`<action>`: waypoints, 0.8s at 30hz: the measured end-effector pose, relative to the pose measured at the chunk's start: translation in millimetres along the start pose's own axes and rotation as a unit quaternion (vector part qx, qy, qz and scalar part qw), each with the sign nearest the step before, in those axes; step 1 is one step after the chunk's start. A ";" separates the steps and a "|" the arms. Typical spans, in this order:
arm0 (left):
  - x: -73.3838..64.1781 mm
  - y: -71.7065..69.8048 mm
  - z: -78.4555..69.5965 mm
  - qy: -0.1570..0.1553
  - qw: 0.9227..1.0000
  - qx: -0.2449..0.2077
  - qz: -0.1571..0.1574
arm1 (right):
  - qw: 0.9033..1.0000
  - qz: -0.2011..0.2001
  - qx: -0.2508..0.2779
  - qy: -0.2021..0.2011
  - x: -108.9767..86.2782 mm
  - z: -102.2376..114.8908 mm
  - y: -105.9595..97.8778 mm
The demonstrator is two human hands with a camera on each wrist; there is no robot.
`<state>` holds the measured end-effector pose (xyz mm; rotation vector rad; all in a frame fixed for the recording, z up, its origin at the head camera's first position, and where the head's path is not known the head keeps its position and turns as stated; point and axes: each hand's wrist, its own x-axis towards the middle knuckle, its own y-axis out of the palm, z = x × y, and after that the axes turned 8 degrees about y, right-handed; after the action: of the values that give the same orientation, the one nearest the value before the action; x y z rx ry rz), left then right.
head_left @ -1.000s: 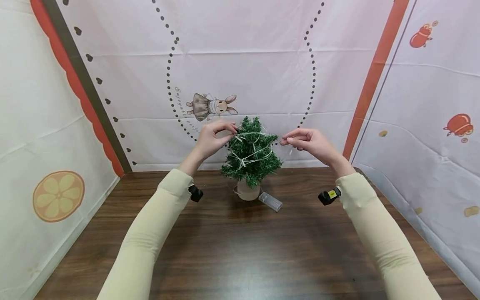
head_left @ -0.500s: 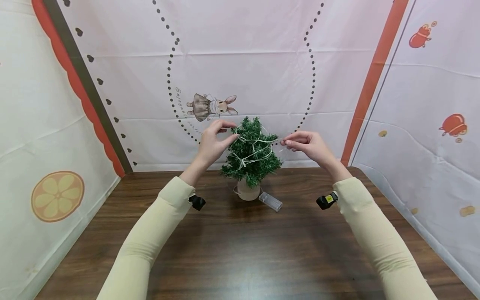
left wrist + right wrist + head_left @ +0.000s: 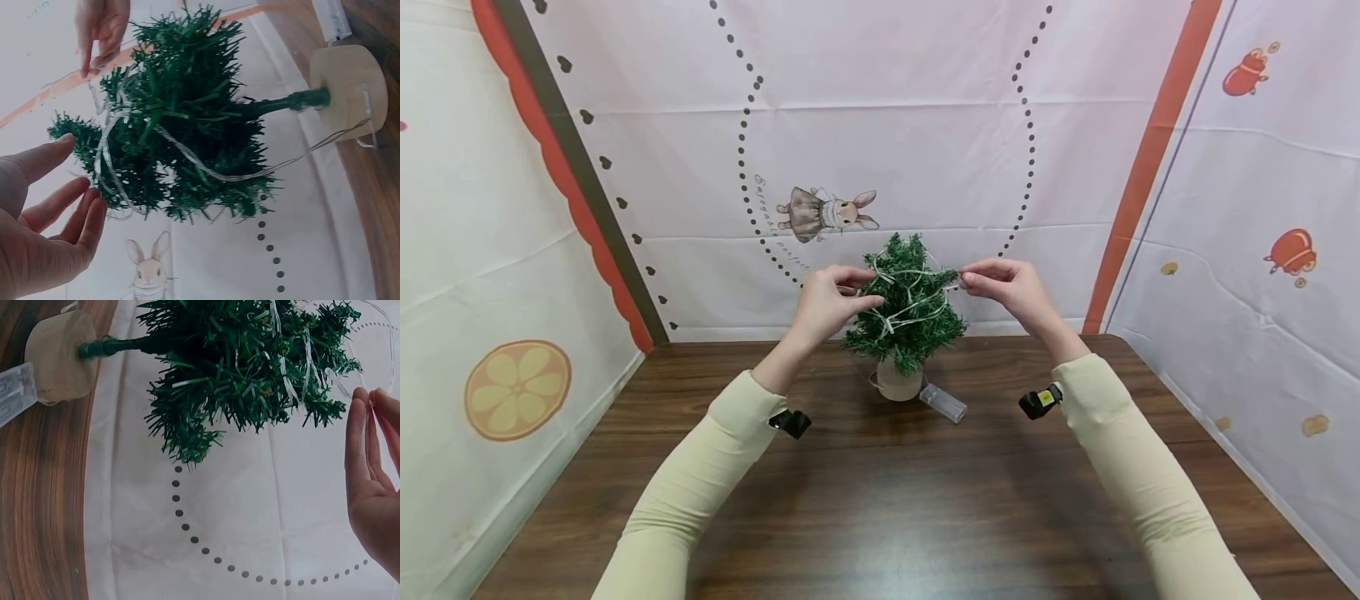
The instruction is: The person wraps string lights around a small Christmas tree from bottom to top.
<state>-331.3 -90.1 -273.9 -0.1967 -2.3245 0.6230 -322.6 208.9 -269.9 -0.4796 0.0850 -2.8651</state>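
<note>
A small green artificial Christmas tree (image 3: 925, 337) stands upright on a round wooden base (image 3: 898, 383). Thin, clear string lights (image 3: 206, 170) loop around its branches, and one strand runs down to the base. At the tree's left, my left hand (image 3: 827, 304) has its thumb and fingers spread apart. In the left wrist view its thumb tip touches a branch near the top; no wire shows gripped there. On the opposite side, my right hand (image 3: 375, 469) pinches a strand of the lights between thumb and fingertips, just off the branches.
A clear battery box (image 3: 943, 403) lies on the brown wooden table (image 3: 880, 500), right beside the base. Close behind the tree hangs a pale printed cloth (image 3: 895, 150) with a rabbit picture. More cloth walls stand at left and right.
My left hand has moved slightly down, and its thumb and fingers have parted from a near pinch. The right hand has come left, closer to the tree, with the strand.
</note>
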 end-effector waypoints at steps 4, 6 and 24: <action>-1.9 3.4 4.5 -0.007 1.000 -0.005 0.006 | 0.999 -0.016 0.032 -0.003 3.2 -0.9 6.5; -2.8 5.2 6.4 -0.010 1.000 -0.004 0.003 | 0.999 -0.032 0.034 -0.004 5.2 -1.9 10.7; -2.9 12.2 11.1 -0.007 1.000 -0.003 -0.010 | 0.952 -0.241 -0.185 -0.044 13.9 -13.0 43.8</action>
<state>-337.1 -84.6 -288.6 -0.1716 -2.3399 0.6102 -330.0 163.3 -281.9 -0.7949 0.5744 -3.3076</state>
